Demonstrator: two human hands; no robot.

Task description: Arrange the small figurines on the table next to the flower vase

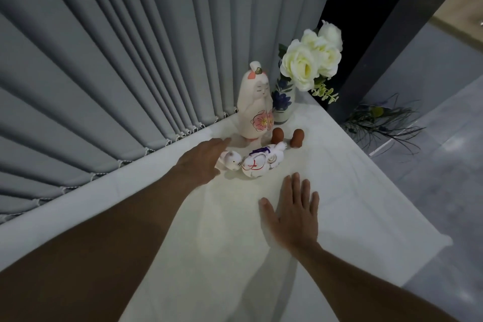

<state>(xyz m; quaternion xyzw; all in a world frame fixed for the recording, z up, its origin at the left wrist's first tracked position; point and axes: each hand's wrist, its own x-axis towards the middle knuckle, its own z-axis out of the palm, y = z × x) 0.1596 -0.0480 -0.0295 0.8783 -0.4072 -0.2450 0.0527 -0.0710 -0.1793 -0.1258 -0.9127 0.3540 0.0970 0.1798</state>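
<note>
Grey curtain (104, 60) hangs along the table's (339, 178) left edge. Left hand (202, 161) open, fingers spread, holding nothing, just beside the small cat figurine (231, 161); contact unclear. Patterned white figurine (262, 163) lies touching the cat. Tall white doll (254, 102) stands upright behind them, near the far corner. Two brown figurines (277, 135) (297, 138) stand in front of the flower vase (283, 102). Right hand (294, 214) flat, palm down on table, empty.
</note>
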